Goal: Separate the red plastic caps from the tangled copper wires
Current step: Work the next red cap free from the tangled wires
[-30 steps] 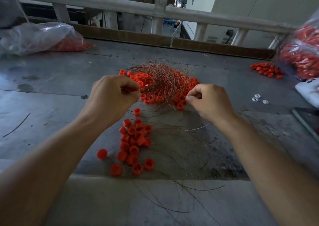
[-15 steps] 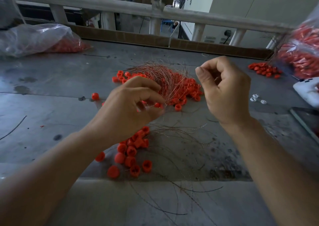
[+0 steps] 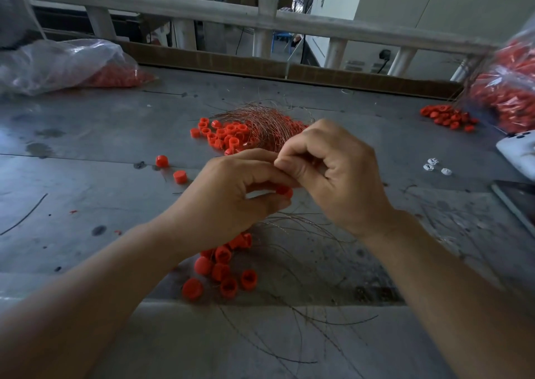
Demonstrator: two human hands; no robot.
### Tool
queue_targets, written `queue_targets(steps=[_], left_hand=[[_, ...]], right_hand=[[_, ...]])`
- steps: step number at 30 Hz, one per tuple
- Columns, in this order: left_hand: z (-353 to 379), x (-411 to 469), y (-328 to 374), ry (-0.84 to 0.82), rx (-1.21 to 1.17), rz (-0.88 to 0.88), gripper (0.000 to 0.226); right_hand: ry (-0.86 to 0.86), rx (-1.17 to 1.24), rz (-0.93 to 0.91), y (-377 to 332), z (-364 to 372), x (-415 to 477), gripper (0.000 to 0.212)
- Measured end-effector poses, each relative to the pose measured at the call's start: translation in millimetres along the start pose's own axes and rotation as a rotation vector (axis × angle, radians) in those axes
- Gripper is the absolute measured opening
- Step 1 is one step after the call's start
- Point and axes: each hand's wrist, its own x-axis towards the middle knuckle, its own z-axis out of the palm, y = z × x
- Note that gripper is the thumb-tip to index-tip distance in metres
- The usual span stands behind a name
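My left hand (image 3: 231,196) pinches a red cap (image 3: 285,191) between thumb and fingers above the table's middle. My right hand (image 3: 335,173) meets it fingertip to fingertip, its fingers curled and pinching at the same spot; whether a thin wire runs between them is too fine to see. Behind the hands lies the tangled bundle of copper wires (image 3: 266,124) mixed with red caps (image 3: 225,135). Below my left wrist sits a pile of loose red caps (image 3: 223,265). Stray wires (image 3: 304,315) trail over the near table.
Two single caps (image 3: 162,161) (image 3: 180,176) lie left of the hands. A clear bag of caps (image 3: 72,66) sits far left, another bag (image 3: 509,89) far right with spilled caps (image 3: 448,116). White bits (image 3: 434,166), a white device (image 3: 518,150) and a dark tablet (image 3: 518,202) sit right.
My right hand came down from its raised position and met my left hand's fingertips. A second loose cap now lies on the table left of the hands.
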Motion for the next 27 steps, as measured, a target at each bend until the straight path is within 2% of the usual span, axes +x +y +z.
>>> queue_targets(steps=[3, 6, 8, 10, 13, 16, 19, 24, 27], left_hand=[[-2, 0, 0, 0.024, -0.003, -0.014, 0.025], [-4, -1, 1, 0.049, -0.052, -0.017, 0.024], [-6, -2, 3, 0.062, -0.099, -0.009, 0.026], [-7, -2, 5, 0.06, -0.153, -0.007, 0.027], [-9, -2, 6, 0.068, -0.191, 0.007, 0.025], [-11, -1, 6, 0.099, -0.259, 0.004, 0.022], [-13, 0, 3, 0.146, -0.36, -0.046, 0.016], [-14, 0, 2, 0.191, -0.453, -0.076, 0.022], [-18, 1, 0, 0.256, -0.487, -0.101, 0.022]], right_hand=[[-0.008, 0.191, 0.156, 2, -1, 0, 0.016], [-0.138, 0.373, 0.33, 8, -2, 0, 0.025], [-0.292, 0.388, 0.382, 11, -1, -2, 0.037], [-0.369, 0.297, 0.33, 14, 1, -4, 0.035], [-0.302, 0.125, 0.197, 14, 3, -6, 0.012], [-0.232, 0.005, 0.179, 19, 0, -2, 0.023], [-0.234, -0.081, 0.196, 25, -4, -2, 0.025], [-0.197, -0.078, 0.244, 29, -8, -2, 0.025], [-0.161, 0.05, 0.32, 30, -8, -2, 0.026]])
